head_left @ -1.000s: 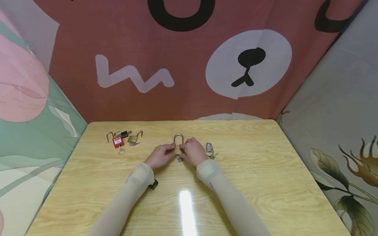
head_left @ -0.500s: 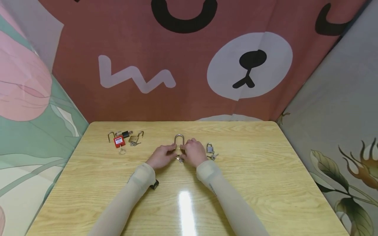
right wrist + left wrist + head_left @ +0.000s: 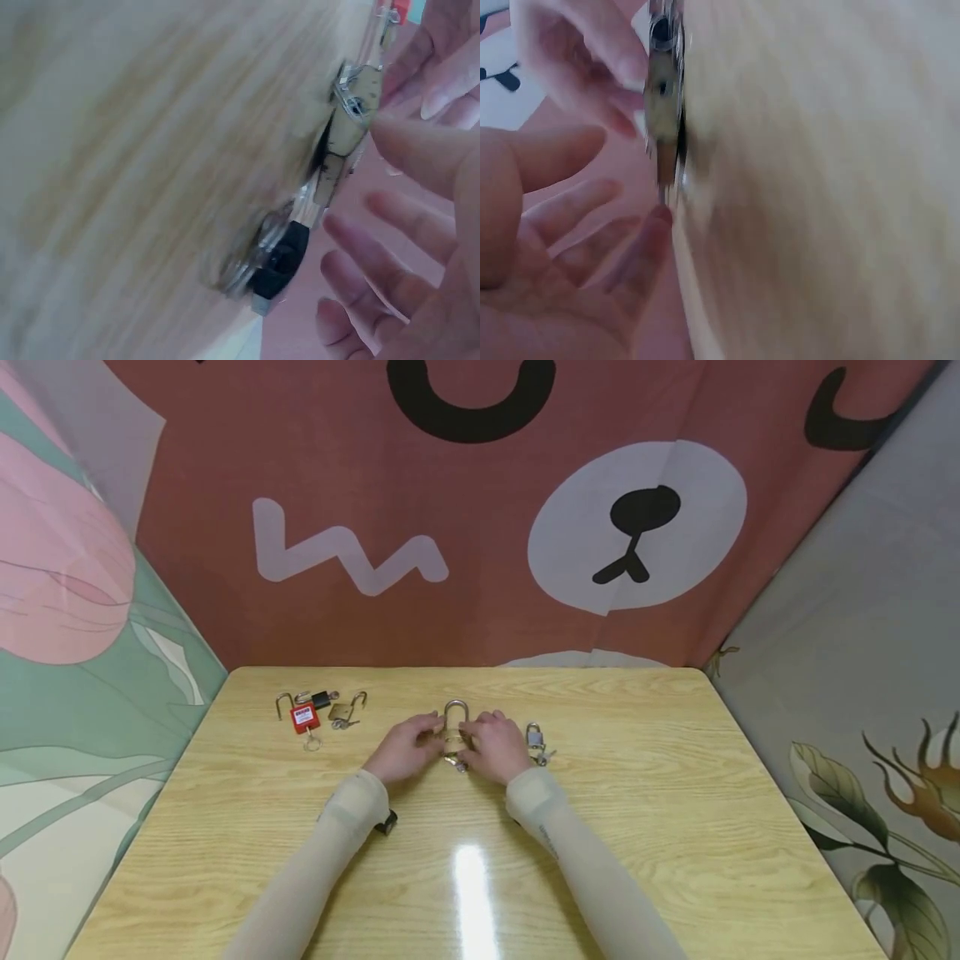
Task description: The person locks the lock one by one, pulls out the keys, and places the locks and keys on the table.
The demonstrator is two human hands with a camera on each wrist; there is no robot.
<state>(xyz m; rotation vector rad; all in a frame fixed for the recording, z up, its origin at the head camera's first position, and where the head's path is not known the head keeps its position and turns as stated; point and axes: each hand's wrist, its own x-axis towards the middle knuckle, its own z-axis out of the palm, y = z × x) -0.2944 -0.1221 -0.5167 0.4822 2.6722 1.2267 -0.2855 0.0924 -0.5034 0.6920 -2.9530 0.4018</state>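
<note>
I see the large brass-coloured padlock point(image 3: 453, 737) mid-view on the surface point(image 3: 637, 827), shackle point(image 3: 455, 702) towards twelve o'clock, keys point(image 3: 454, 762) at six; at its nine the left hand point(image 3: 407, 749) is loosely open, holding nothing; at three the right hand point(image 3: 497, 746) is relaxed, gripless, though whether it touches I can't tell; farther out, a red padlock point(image 3: 304, 717) at nine, a small grey padlock point(image 3: 535, 737) at three

Draped indoor booth: wood-grain table point(image 3: 660, 810), cartoon backdrop point(image 3: 480, 535), floral side hangings point(image 3: 840, 693).
</note>
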